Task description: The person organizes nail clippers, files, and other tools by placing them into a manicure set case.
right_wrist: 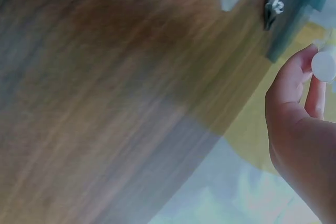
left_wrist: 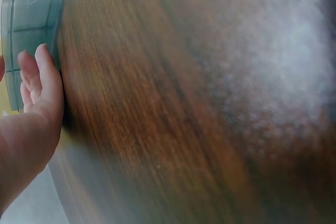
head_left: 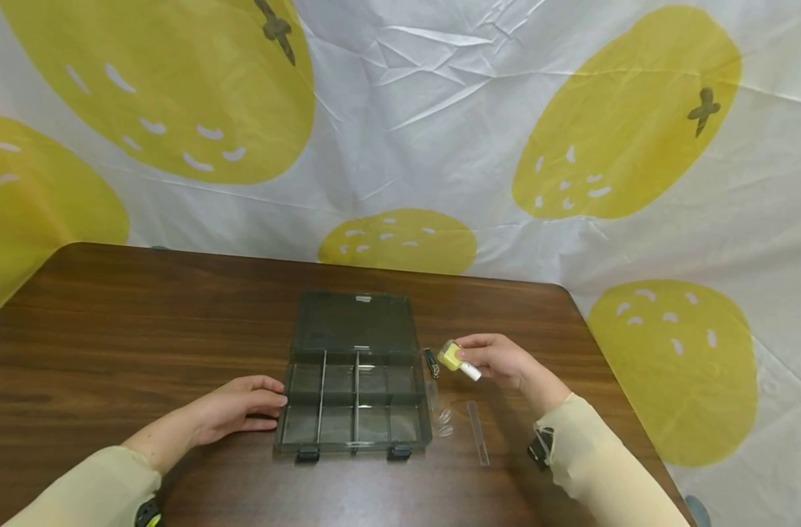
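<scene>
1. A brown wooden tabletop (head_left: 143, 329) filled the lower half of the head view, with a white sheet printed with yellow fruit (head_left: 400, 132) hanging behind it across the upper half.
2. A smoky clear compartment box (head_left: 354, 380) lay open at the lower centre of the frame, its lid (head_left: 356, 320) flat on the tabletop toward the sheet and its dividers showing.
3. The left hand (head_left: 236, 410) rested flat on the tabletop at the box's left edge, its fingers (left_wrist: 39, 72) relaxed and nearly straight, their tips touching the box wall and gripping nothing.
4. The right hand (head_left: 499, 359) hovered just right of the box, its fingers curled and pinching a small yellow bottle with a white cap (head_left: 456, 359), tilted with the cap toward the lower right.
5. A clear strip (head_left: 477, 432) lay on the tabletop below the right hand.
6. A small dark clip-like item (head_left: 430, 362) lay just beside the box, left of the bottle.
</scene>
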A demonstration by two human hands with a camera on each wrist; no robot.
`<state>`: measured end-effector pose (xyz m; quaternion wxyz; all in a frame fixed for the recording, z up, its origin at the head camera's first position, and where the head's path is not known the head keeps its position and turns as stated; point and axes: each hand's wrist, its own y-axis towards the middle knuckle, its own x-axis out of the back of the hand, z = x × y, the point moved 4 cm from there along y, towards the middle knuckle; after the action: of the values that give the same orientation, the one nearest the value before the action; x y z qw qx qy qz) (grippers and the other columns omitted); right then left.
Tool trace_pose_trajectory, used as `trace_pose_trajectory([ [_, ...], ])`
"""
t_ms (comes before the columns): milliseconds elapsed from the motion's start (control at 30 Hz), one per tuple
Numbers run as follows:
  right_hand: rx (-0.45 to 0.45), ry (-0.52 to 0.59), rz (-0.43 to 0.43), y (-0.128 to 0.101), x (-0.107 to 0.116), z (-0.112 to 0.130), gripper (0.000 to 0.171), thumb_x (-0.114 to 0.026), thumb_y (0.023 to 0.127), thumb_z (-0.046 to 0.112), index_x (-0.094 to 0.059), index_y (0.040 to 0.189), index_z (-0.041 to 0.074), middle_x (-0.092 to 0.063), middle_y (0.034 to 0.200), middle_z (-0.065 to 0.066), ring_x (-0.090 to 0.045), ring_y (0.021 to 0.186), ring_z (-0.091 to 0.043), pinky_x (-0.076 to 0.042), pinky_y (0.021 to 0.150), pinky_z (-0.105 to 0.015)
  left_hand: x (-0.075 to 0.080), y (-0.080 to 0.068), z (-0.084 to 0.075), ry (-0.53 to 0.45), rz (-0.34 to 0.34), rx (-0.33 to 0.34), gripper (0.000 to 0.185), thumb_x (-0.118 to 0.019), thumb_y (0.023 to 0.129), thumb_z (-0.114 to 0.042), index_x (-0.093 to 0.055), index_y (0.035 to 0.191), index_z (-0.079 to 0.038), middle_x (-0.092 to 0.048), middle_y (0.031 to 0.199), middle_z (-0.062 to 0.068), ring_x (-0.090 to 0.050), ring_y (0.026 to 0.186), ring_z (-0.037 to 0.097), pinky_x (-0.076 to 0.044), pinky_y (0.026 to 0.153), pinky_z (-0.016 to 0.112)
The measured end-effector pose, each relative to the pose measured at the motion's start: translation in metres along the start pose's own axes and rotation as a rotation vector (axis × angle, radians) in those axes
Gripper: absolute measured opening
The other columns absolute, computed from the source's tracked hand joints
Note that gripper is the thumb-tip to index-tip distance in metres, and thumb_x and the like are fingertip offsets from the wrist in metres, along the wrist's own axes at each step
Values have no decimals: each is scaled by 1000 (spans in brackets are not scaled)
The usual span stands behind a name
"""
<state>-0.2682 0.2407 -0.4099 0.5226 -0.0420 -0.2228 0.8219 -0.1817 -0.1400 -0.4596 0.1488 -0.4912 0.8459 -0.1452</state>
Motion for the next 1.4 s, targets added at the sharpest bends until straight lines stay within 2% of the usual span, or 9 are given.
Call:
trace_pose_trajectory([
  [300, 19, -34, 65, -2, -15, 18, 48, -53, 92, 3, -35, 132, -18, -64, 87, 5, -62, 78, -5, -52, 69, -17, -1, 0, 0, 2, -3, -1, 53, -55, 92, -18, -31, 128, 13, -50, 106, 6, -52, 95, 14, -53, 88, 33],
  [767, 47, -67, 156, 6, -44, 36, 43, -54, 90, 1, -43, 127, -17, -66, 85, 6, -63, 77, -7, -53, 68, -18, 0, 0, 1, 2, -8, -9, 52, -55, 91, -18, -33, 126, 13, -51, 104, 5, -53, 93, 13, -53, 88, 33],
  [1033, 52, -61, 180, 11, -62, 42, 42, -54, 90, -2, -43, 126, -19, -65, 84, 6, -63, 77, -5, -53, 68, -17, 0, 1, 1, 7, -21, -1, 53, -56, 91, -18, -33, 127, 13, -51, 106, 6, -53, 95, 15, -53, 88, 33],
  [1400, 78, -111, 181, 18, -78, 41, 38, -57, 88, -2, -48, 122, -18, -66, 82, 6, -62, 73, -3, -52, 67, -15, 0, 0, 2, 5, -23, 9, 54, -55, 91, -18, -31, 129, 13, -50, 108, 8, -52, 95, 16, -53, 88, 34],
])
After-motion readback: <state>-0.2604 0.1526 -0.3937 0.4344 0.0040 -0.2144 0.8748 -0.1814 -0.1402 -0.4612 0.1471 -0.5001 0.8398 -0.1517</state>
